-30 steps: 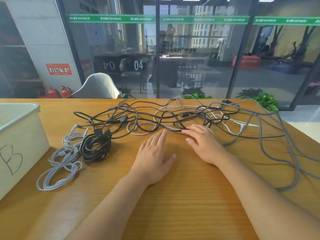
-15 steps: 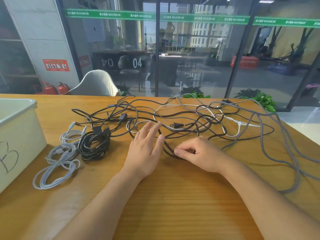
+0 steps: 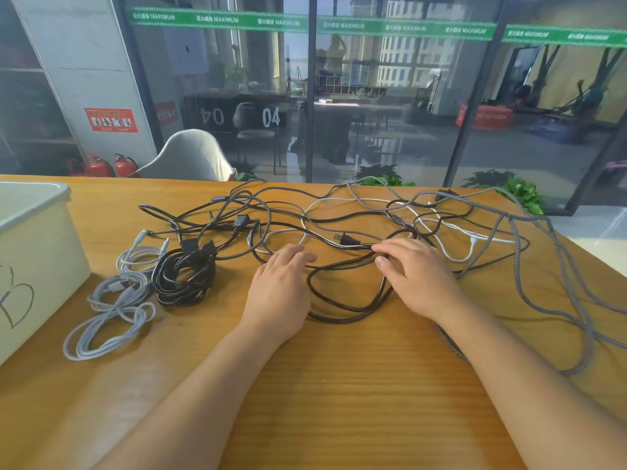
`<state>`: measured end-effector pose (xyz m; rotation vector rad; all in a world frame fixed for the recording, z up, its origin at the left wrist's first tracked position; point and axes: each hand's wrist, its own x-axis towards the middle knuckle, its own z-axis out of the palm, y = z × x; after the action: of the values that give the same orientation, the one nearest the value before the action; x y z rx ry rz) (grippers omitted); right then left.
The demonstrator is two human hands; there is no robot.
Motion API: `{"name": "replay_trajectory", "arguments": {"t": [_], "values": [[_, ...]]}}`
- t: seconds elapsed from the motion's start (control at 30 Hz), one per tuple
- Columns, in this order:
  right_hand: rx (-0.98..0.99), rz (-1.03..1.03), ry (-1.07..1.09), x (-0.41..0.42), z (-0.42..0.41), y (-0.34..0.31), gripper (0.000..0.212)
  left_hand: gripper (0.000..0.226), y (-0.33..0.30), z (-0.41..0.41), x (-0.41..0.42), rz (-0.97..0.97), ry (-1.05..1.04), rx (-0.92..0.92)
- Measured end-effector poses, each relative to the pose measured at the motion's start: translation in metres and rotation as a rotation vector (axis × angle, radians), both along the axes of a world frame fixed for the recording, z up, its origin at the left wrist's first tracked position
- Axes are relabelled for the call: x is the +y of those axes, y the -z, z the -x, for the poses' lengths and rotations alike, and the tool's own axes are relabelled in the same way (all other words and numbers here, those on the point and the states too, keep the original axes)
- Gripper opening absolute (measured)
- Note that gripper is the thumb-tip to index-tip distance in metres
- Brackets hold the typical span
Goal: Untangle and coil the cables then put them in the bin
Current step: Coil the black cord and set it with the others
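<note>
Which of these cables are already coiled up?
Two bundles at the left, beside the bin: the black coiled cable and the pale grey coiled cable. The rest sprawl loose in the tangle across the table.

Wooden desk w/ orange-brown grain fills foreground. Beyond its far edge, glass partition wall w/ dark frames and green "MAXIMUM" strip near top. White pillar at left carries a red notice; two red fire extinguishers at its base. Pale chair back just behind desk's far edge. Green plants by far right corner. Thru glass: "04" markings, desks, daylight from windows.
</note>
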<state>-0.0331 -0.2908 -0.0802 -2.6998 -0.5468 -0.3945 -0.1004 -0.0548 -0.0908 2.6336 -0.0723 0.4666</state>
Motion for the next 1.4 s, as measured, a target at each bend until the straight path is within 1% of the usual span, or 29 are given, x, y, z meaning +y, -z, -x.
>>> {"name": "replay_trajectory", "arguments": {"t": [0.1, 0.2, 0.27, 0.33, 0.4, 0.5, 0.6, 0.67, 0.8, 0.83, 0.9, 0.97, 1.0, 1.1, 1.17, 1.2, 1.27, 1.4], "values": [[-0.041, -0.072, 0.094, 0.002, 0.002, -0.005, 0.032, 0.069, -0.002, 0.001, 0.005, -0.011, -0.081, -0.025], [-0.043, -0.025, 0.206, 0.004, 0.003, -0.010, 0.034, 0.072, -0.005, 0.004, 0.008, -0.033, -0.125, -0.028], [-0.004, 0.010, 0.253, 0.004, 0.005, -0.011, 0.038, 0.069, -0.006, 0.007, 0.007, -0.058, -0.118, -0.042], [0.045, 0.037, 0.288, 0.003, 0.005, -0.010, 0.046, 0.062, -0.007, 0.008, 0.008, -0.071, -0.089, -0.056], [0.103, 0.003, 0.295, 0.003, 0.004, -0.007, 0.049, 0.057, -0.007, 0.007, 0.008, -0.088, -0.044, -0.077], [0.182, -0.169, 0.269, 0.001, 0.000, -0.004, 0.035, 0.052, -0.005, 0.008, 0.007, -0.110, 0.043, -0.114], [0.244, -0.341, 0.212, -0.001, 0.001, -0.007, 0.021, 0.054, -0.003, 0.010, 0.005, -0.084, 0.105, -0.117], [0.251, -0.410, 0.158, 0.000, 0.002, -0.009, 0.016, 0.054, -0.004, 0.011, 0.005, -0.048, 0.121, -0.133], [0.144, -0.519, 0.003, 0.007, 0.008, -0.011, 0.010, 0.037, -0.005, 0.010, 0.004, 0.060, 0.078, -0.178], [0.093, -0.530, -0.034, 0.009, 0.010, -0.011, 0.008, 0.035, -0.006, 0.010, 0.003, 0.066, 0.069, -0.191], [-0.015, -0.524, -0.095, 0.014, 0.016, -0.014, 0.006, 0.042, -0.006, 0.011, -0.001, 0.070, 0.065, -0.202], [-0.085, -0.513, -0.170, 0.019, 0.023, -0.019, 0.010, 0.049, -0.008, 0.011, -0.003, 0.166, 0.055, -0.149], [-0.103, -0.503, -0.210, 0.022, 0.026, -0.021, 0.012, 0.049, -0.010, 0.011, -0.004, 0.271, 0.049, -0.103], [-0.114, -0.452, -0.301, 0.028, 0.032, -0.026, 0.009, 0.050, -0.021, 0.013, -0.003, 0.719, 0.026, 0.020], [-0.110, -0.419, -0.357, 0.030, 0.034, -0.028, 0.007, 0.054, -0.029, 0.015, -0.002, 0.946, 0.012, 0.061], [-0.110, -0.400, -0.387, 0.030, 0.035, -0.028, 0.006, 0.053, -0.032, 0.017, -0.002, 1.011, 0.004, 0.070], [-0.113, -0.356, -0.440, 0.031, 0.038, -0.030, 0.007, 0.049, -0.035, 0.019, -0.002, 1.078, -0.011, 0.070], [-0.125, -0.209, -0.548, 0.039, 0.045, -0.032, 0.007, 0.039, -0.038, 0.022, -0.003, 1.120, 0.012, 0.060]]}}
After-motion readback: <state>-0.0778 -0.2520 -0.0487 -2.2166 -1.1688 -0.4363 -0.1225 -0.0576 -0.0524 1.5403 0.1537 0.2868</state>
